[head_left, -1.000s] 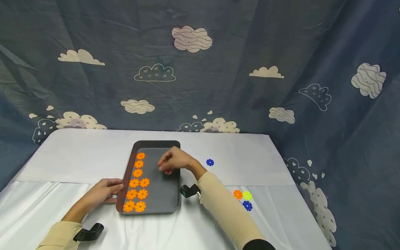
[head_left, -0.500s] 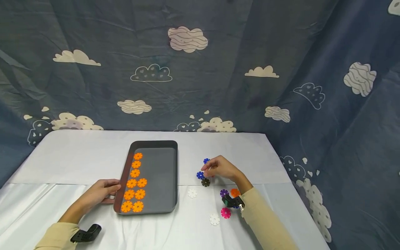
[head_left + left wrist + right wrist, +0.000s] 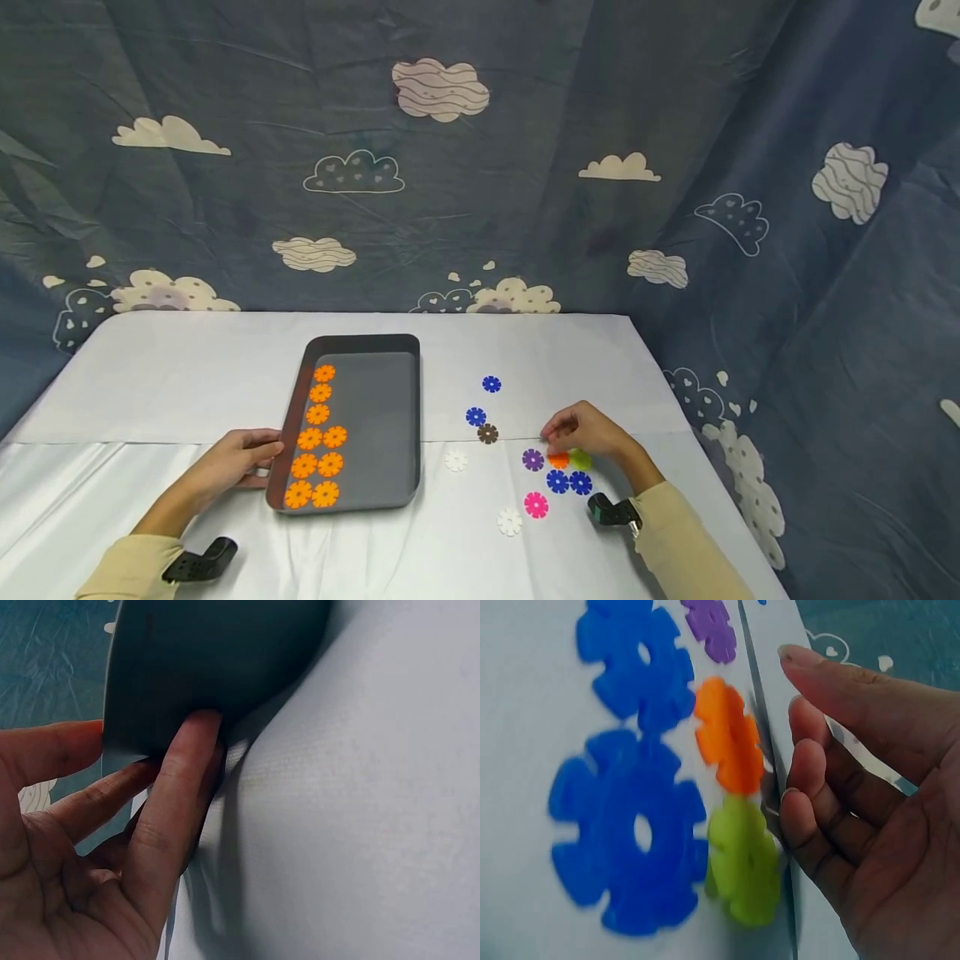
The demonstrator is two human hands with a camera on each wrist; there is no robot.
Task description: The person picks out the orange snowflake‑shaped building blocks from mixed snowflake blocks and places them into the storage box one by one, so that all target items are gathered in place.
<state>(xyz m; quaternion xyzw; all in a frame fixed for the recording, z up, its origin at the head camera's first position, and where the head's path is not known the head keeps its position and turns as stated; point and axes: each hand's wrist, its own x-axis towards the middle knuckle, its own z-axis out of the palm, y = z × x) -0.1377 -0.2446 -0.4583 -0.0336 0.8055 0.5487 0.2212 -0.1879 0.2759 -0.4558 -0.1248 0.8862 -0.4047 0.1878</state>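
Note:
My left hand holds the left side of a dark grey tray; in the left wrist view its fingers lie on both sides of the tray wall. Inside the tray, orange notched plastic discs line the left side in a full column and a shorter second one. My right hand, fingers bent and holding nothing, hovers beside a loose orange disc and a lime-green disc. In the right wrist view, a gap separates its thumb from the other fingers.
Near the right hand lie a purple disc, two blue discs and a pink disc. White discs, a brown disc and more blue discs are scattered on the white cloth. A cloud-patterned curtain hangs behind.
My right hand has moved from over the tray, past the blue and brown discs, rightward to the orange and green discs. The left hand stays at the tray. The head view has shifted slightly.

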